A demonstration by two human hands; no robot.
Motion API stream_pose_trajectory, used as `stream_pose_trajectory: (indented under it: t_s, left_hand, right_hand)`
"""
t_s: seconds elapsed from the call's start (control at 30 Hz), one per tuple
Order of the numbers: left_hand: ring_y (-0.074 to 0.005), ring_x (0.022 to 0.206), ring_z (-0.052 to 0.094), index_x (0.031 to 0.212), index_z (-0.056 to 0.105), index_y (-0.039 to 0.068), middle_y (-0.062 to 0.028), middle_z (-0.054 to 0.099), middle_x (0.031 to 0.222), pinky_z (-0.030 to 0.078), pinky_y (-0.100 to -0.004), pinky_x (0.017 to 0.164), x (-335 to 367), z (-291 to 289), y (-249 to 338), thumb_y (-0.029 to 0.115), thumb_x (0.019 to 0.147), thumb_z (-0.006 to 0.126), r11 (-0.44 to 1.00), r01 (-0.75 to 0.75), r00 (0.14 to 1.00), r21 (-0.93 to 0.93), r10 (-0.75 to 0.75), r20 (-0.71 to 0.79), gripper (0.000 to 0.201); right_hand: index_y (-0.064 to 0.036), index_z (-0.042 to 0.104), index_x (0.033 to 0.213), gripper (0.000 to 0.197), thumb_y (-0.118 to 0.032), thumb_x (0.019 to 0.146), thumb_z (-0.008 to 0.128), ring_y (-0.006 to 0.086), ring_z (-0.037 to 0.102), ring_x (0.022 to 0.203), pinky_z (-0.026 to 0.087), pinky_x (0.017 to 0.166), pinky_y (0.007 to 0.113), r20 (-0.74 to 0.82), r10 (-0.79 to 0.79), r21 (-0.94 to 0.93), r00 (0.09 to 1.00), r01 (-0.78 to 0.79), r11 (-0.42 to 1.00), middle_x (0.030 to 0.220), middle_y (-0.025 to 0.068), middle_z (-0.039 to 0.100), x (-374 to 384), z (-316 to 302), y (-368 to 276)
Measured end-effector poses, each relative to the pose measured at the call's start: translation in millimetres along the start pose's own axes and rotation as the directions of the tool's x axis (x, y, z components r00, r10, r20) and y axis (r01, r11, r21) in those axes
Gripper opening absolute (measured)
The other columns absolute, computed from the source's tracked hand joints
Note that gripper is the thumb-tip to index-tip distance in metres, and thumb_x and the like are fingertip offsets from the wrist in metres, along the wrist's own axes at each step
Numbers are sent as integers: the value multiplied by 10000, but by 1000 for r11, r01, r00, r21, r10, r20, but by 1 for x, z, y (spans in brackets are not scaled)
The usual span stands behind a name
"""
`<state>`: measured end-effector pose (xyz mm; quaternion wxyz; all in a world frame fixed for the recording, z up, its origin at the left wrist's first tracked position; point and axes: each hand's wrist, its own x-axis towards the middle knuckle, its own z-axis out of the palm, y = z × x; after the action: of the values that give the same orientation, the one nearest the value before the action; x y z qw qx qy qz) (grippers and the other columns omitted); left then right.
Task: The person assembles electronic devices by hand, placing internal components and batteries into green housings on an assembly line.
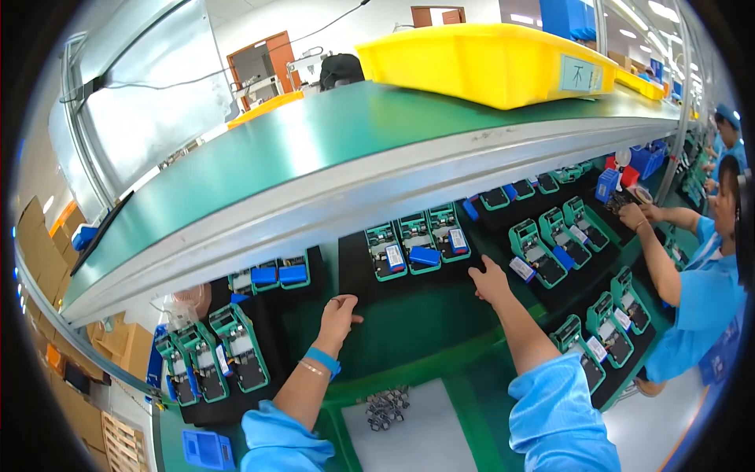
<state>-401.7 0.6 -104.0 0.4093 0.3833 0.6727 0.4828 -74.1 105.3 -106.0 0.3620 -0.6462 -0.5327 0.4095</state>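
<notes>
My left hand (338, 321) is at the near left corner of a black mat (358, 275), its fingers curled at the edge and the thumb apart. At the mat's right edge is my right hand (489, 282), closed on that side with the fingertips partly hidden. Between my hands, three green device housings (414, 242) lie on the mat in a row. Blue battery packs rest on them, one of them a blue battery pack (425, 256) lying across the middle housing. Neither hand touches the housings.
More housings (208, 358) lie on black mats at left and right. A metal-edged shelf (338, 157) with a yellow bin (487, 67) overhangs the bench. Small metal parts (387, 407) lie on a white sheet (425, 433) near me. A co-worker (692, 267) works at right.
</notes>
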Motion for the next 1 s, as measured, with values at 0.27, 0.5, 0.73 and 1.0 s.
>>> stream_pose_trajectory:
  t_s: [0.27,0.5,0.73,1.0]
  left_hand:
    - [-187,719,688,1240,597,65,-157,346,1506,429,-255,523,-162,-34,-21,239,949,606,998,42,997,-56,-38,71,339]
    - [-195,951,671,1304,547,8,-232,445,1435,522,-322,831,-246,-42,-61,103,906,613,994,-111,993,1,111,50,415]
    - [-357,1185,539,1217,621,49,-182,581,1301,442,-418,1010,-212,-31,-10,122,854,668,718,-599,789,356,604,111,374]
    - [-393,1269,478,1344,537,22,-253,514,1355,377,-492,1049,-137,40,-7,317,855,679,524,-673,713,523,648,269,588]
  right_hand:
    - [34,404,1461,655,-254,921,638,223,711,728,532,592,320,13,-109,-47,994,110,993,1249,233,623,-128,-31,35]
    - [-52,492,1420,501,-94,931,590,211,659,917,531,738,317,-166,-258,-72,952,249,966,1194,159,641,-225,-31,55]
    - [-83,686,974,189,-14,799,694,294,612,904,529,771,381,243,-774,-178,584,812,556,949,85,639,-260,35,31]
    - [-100,676,855,117,-130,751,720,223,627,779,528,641,348,426,-740,-465,520,828,313,813,38,589,-255,70,29]
